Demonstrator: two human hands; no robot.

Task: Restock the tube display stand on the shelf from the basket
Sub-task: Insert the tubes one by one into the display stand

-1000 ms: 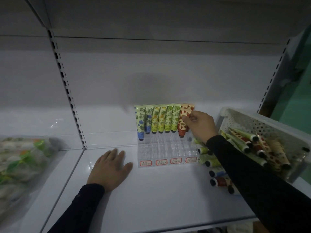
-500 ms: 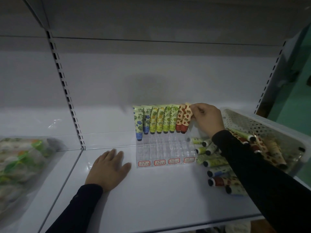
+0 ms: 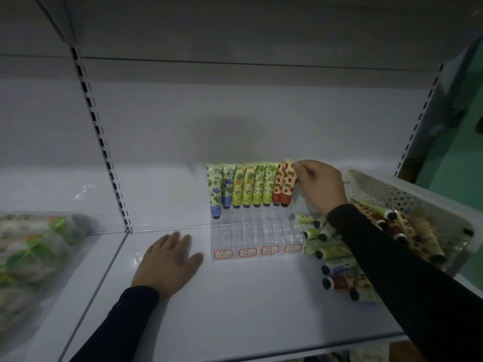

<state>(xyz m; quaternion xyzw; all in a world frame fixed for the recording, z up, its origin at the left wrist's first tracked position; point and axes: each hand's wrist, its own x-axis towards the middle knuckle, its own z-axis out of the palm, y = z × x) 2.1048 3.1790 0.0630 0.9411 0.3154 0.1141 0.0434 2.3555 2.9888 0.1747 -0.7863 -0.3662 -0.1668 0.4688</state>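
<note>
While the right hand [image 3: 317, 184] pinches the crimped top of the strawberry-print tube [image 3: 288, 184], that tube now stands upright in the last slot of the back row, where a second ago it was leaning in over its red twin [image 3: 277, 184] — so it looks seated, and the back row reads full across. The left hand [image 3: 167, 262] hasn't budged: flat, fingers spread, pressing on the white shelf [image 3: 235, 309] just left of the clear acrylic display stand [image 3: 257, 231]. Every lower tier of that stand is bare, so by my reckoning the restock is barely begun. More tubes lie loose on the shelf [image 3: 332, 250] beside the stand, and more again in the white perforated basket [image 3: 407, 194] at the right. Four red-bordered labels [image 3: 247, 252] run along the stand's front edge, but their writing is too small to read, and no brand name shows on any tube.
</note>
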